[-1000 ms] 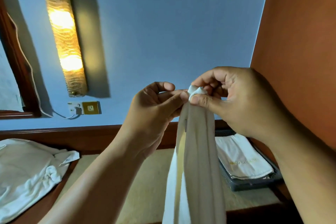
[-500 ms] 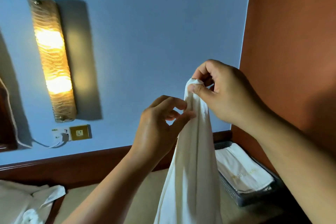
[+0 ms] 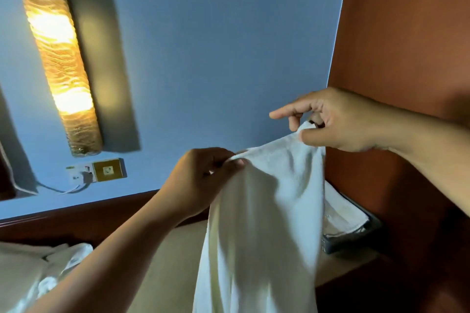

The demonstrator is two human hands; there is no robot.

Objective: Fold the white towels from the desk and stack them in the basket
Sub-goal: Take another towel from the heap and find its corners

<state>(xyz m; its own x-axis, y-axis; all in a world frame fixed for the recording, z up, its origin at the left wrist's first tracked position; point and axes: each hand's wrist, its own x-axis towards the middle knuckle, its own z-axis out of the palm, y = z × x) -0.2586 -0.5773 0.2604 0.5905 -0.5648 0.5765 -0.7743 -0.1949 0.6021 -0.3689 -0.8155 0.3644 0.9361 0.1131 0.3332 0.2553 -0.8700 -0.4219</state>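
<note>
White towel (image 3: 262, 223) held up in the air over the desk (image 3: 165, 262), top edge stretched on a slant between both hands, rest of the cloth hanging down in loose folds and running out of the bottom of the view. Left hand (image 3: 203, 175) is lower, fingers curled, pinching the top edge between thumb and fingertips. Right hand (image 3: 338, 122) is higher and further right, gripping the upper corner between thumb and bent fingers, index finger sticking straight out to the left and free of the cloth. The lower part of the towel is blurred, so its folds cannot be read in detail. Dark basket (image 3: 356, 239) sits on the desk at far right, close against the orange wall (image 3: 407, 33), partly hidden behind the hanging towel. A folded towel (image 3: 340, 211) lies flat inside it. Crumpled heap of white towels (image 3: 33, 272) at lower left, seemingly on the desk's left end. On the blue wall (image 3: 216, 33): lit amber wall lamp (image 3: 58, 53), below it a brass socket plate (image 3: 108, 170) with a white plug (image 3: 81, 175) and cable just beside it.
</note>
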